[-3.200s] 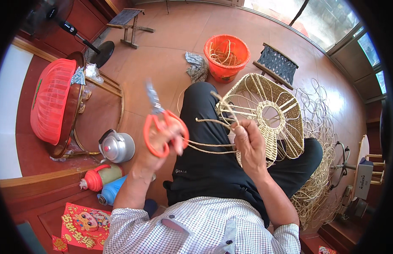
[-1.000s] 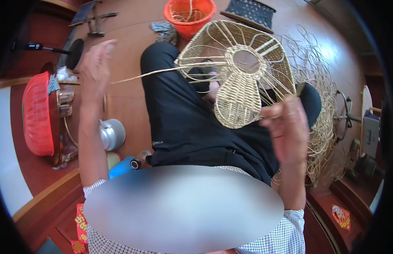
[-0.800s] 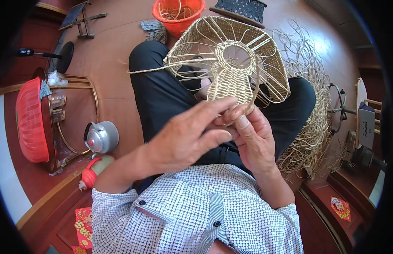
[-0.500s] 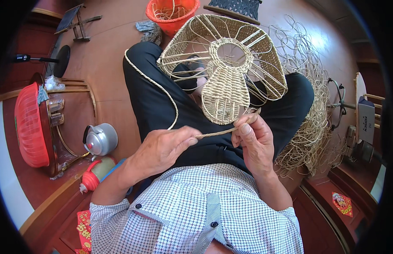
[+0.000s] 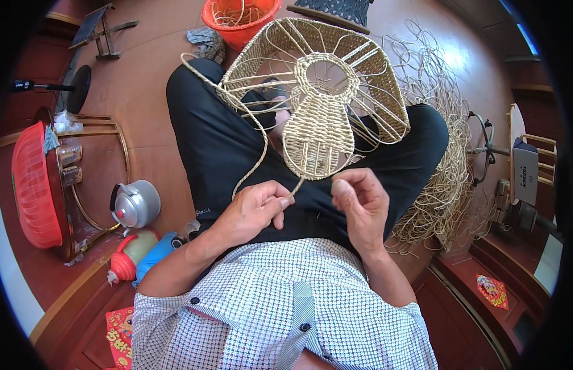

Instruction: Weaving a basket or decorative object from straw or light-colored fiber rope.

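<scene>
My left hand (image 5: 260, 208) pinches a twisted straw cord (image 5: 263, 148) over my lap. A short end of it sticks up between finger and thumb, just below the woven piece. The rest runs up past my left knee to the basket's left edge and loops there. My right hand (image 5: 363, 200) is apart from the cord, its thumb and fingers drawn together; whatever they may hold is hidden. Between my knees rests a partly woven straw basket (image 5: 385, 68), with a woven ring (image 5: 302, 79) and a rounded, tightly woven panel (image 5: 317, 129) below it, joined to the wall by stiff spokes.
A heap of loose straw strands (image 5: 434, 191) lies on the floor at right. An orange bucket (image 5: 240, 38) with strands stands at the far side. On the left are a metal kettle (image 5: 138, 203), a red plastic basket (image 5: 36, 185) and a blue bottle (image 5: 155, 254).
My right hand has let go of the cord's end, which now points up from my left hand. The cord has shifted against the basket's left edge. The whole view has moved slightly.
</scene>
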